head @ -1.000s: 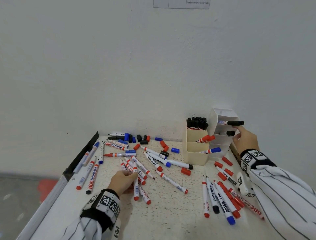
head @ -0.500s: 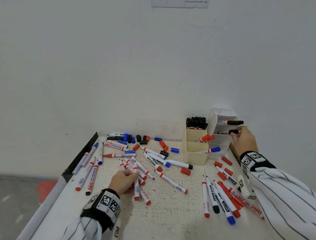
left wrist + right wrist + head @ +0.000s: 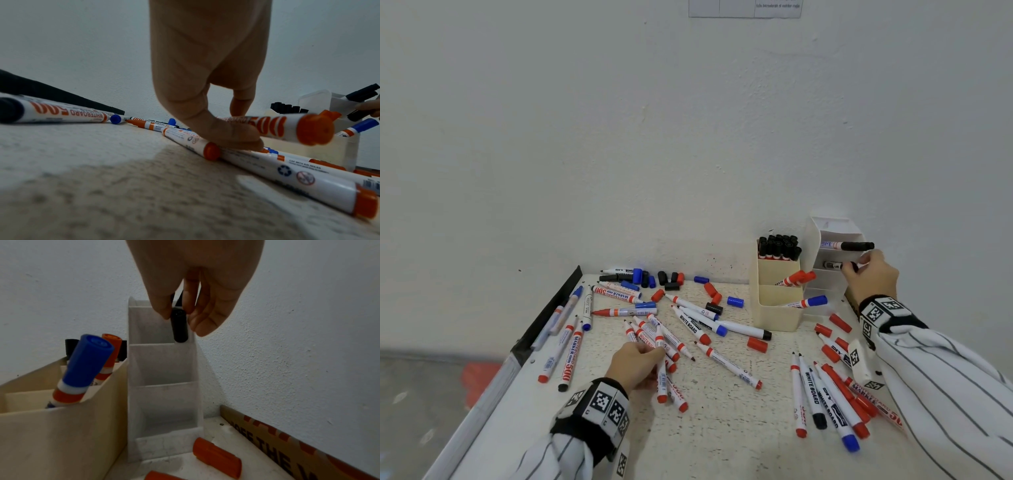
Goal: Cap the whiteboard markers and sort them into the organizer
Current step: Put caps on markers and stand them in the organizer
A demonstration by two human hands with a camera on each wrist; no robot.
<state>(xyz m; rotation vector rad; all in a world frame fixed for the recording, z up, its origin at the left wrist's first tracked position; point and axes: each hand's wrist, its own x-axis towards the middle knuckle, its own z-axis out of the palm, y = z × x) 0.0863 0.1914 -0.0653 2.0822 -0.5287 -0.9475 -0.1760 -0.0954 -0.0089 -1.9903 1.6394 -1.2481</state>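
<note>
The right hand (image 3: pixel 197 288) pinches a black-capped marker (image 3: pixel 179 324), seating it in the white tiered organizer (image 3: pixel 162 366) at two o'clock; the left hand (image 3: pixel 635 363) grasps a red marker (image 3: pixel 287 128), likely readying it for capping.

We read it as office or classroom corner: bare white wall (image 3: pixel 619 137), printed notice (image 3: pixel 744 8) taped up, marker-strewn table (image 3: pixel 722 428), desk organizers (image 3: pixel 774 308).

Head view: high, looks forward and down over table (image 3: pixel 722 428) toward wall (image 3: pixel 688 137), wide, takes in both hands. Left wrist view: sits almost on tabletop, looks along left hand (image 3: pixel 207 68), very near markers. Right wrist view: looks up along right hand (image 3: pixel 197 277), close to white organizer (image 3: pixel 164 368). All three share beige box (image 3: pixel 777 308) and white organizer.
</note>
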